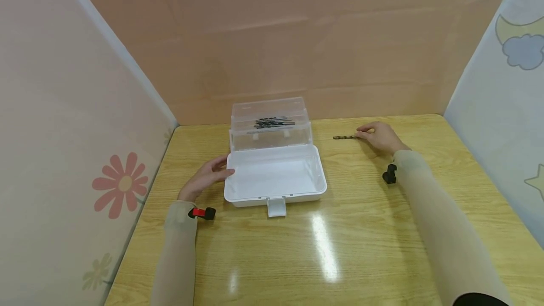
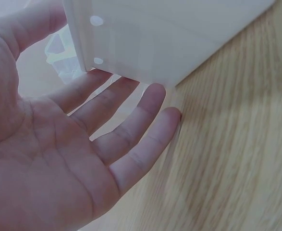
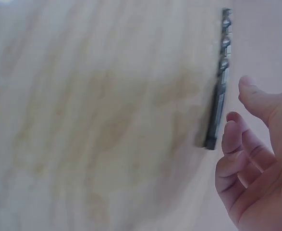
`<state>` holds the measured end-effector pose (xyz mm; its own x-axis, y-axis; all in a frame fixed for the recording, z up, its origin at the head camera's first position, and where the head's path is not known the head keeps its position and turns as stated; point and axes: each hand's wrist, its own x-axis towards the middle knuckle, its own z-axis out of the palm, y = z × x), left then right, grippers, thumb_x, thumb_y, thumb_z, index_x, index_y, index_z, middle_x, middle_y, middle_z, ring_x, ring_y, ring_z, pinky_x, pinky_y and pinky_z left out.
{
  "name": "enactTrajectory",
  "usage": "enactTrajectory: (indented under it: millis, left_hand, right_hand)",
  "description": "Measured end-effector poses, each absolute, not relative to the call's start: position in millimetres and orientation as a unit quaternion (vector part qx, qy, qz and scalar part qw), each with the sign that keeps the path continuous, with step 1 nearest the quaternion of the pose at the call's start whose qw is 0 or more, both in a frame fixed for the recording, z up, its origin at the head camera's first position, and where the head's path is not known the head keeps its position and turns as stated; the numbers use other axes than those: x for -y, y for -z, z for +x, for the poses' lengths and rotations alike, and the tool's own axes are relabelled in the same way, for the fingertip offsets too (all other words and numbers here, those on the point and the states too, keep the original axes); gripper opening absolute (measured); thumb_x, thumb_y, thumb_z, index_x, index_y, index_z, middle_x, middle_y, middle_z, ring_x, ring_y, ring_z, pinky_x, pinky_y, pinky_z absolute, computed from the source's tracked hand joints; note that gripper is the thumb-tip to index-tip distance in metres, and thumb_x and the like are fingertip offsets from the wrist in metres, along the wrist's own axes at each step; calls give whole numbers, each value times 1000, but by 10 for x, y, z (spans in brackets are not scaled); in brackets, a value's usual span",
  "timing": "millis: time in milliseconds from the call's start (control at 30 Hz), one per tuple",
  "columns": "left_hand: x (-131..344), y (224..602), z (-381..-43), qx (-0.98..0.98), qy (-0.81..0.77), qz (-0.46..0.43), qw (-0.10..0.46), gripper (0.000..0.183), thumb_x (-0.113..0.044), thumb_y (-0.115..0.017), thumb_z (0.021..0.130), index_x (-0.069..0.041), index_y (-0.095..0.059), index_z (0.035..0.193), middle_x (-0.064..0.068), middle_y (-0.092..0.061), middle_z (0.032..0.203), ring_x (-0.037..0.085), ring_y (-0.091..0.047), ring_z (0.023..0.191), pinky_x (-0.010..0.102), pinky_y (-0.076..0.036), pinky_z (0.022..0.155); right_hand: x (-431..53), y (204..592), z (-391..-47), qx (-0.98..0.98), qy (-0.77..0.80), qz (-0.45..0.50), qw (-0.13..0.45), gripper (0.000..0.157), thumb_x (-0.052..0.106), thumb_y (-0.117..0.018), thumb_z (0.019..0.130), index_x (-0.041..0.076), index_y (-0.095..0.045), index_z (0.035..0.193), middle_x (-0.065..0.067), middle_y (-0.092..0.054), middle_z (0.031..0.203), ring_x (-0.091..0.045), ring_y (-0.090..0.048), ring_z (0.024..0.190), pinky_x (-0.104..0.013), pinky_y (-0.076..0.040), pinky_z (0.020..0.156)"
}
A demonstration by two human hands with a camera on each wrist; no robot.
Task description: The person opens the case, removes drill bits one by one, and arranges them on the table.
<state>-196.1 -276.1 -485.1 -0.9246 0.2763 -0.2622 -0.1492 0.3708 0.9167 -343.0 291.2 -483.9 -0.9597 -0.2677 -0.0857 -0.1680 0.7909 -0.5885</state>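
Observation:
A white plastic box (image 1: pixel 297 196) lies open on the table, its latch toward me. My left hand (image 1: pixel 208 176) holds its left side, thumb over the rim and the other fingers along the outer wall; the left wrist view shows those fingertips at the box's edge. To the right of the box, a dark twist drill bit (image 1: pixel 343 137) lies on the wood. My right hand (image 1: pixel 381 137) is at its right end. In the right wrist view the thumb and fingers stand a little apart, just beside the drill bit (image 3: pixel 216 113).
Behind the white base, the clear hinged upper part (image 1: pixel 268 107) stands open with several more drill bits (image 1: pixel 275 122) in it. A brown backdrop (image 1: pixel 340 60) closes off the table's far edge, with pale patterned panels on both sides.

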Motion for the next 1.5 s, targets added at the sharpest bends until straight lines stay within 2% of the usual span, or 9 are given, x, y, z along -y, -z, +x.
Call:
enactTrajectory:
  millis: [133, 233, 333, 433, 500, 733, 933, 1267, 1500]
  left_hand:
    - [2766, 4822, -1954, -807, -557, 38, 190, 78, -35, -69, 106, -11, -30, 169, 18, -40, 169, 42, -46, 149, 54, -49, 117]
    - [2767, 4800, -1949, -807, -557, 39, 192, 78, -35, -68, 106, -10, -30, 169, 19, -40, 169, 42, -46, 149, 55, -48, 118]
    - [2762, 4789, -1948, -805, -559, 40, 194, 78, -35, -68, 106, -10, -31, 169, 19, -41, 168, 42, -46, 149, 56, -48, 118]
    - [2759, 4795, -1948, -806, -557, 40, 195, 78, -36, -69, 105, -10, -31, 169, 19, -41, 168, 42, -46, 150, 55, -49, 117]
    - [2761, 4804, -1946, -807, -556, 38, 195, 79, -38, -69, 105, -10, -31, 169, 18, -41, 168, 41, -46, 150, 54, -50, 117]
    - [2771, 4833, -1942, -807, -556, 37, 193, 79, -36, -69, 105, -11, -30, 169, 18, -39, 169, 42, -46, 149, 55, -48, 118]
    - [2767, 4815, -1947, -810, -553, 39, 191, 80, -36, -69, 105, -12, -29, 170, 19, -39, 169, 43, -47, 149, 56, -47, 119]
    - [2769, 4815, -1952, -808, -556, 46, 190, 76, -33, -69, 106, -9, -32, 168, 20, -40, 168, 43, -48, 147, 53, -50, 116]
    - [2761, 4797, -1943, -807, -558, 39, 192, 77, -33, -69, 105, -10, -32, 168, 19, -39, 169, 43, -48, 148, 53, -51, 116]
  right_hand:
    - [-2850, 4752, -3451, -941, 310, -119, 72, 45, 33, -60, 111, 1, -66, 142, -31, -54, 153, -48, -62, 124, -69, -45, 111]
    - [-2770, 4667, -3428, -941, 305, -129, 68, 46, 35, -59, 111, 2, -66, 142, -30, -55, 153, -43, -66, 112, -64, -51, 103]
    - [-2671, 4593, -3405, -941, 303, -139, 66, 47, 36, -59, 111, 2, -67, 142, -28, -59, 151, -40, -68, 105, -54, -56, 90]
    - [-2566, 4522, -3399, -937, 309, -150, 60, 46, 35, -60, 111, 2, -67, 142, -26, -63, 146, -38, -68, 100, -44, -56, 81]
    - [-2492, 4472, -3405, -936, 311, -156, 54, 45, 35, -60, 111, 3, -67, 142, -23, -66, 143, -37, -67, 101, -43, -55, 81]
    - [-2247, 4246, -3418, -933, 316, -164, 50, 45, 38, -59, 111, 6, -69, 140, -21, -67, 144, -37, -65, 110, -55, -53, 92]
    - [-2029, 4046, -3438, -933, 314, -170, 45, 40, 35, -61, 109, 9, -72, 138, -18, -69, 141, -36, -66, 110, -55, -53, 95]
    - [-1672, 3893, -3389, -934, 304, -184, 35, 38, 38, -66, 107, 9, -77, 130, -14, -75, 133, -31, -70, 104, -47, -55, 89]
    - [-1437, 3786, -3330, -933, 292, -210, 24, 29, 30, -69, 105, 10, -80, 124, -12, -78, 124, -25, -67, 86, -37, -51, 75]
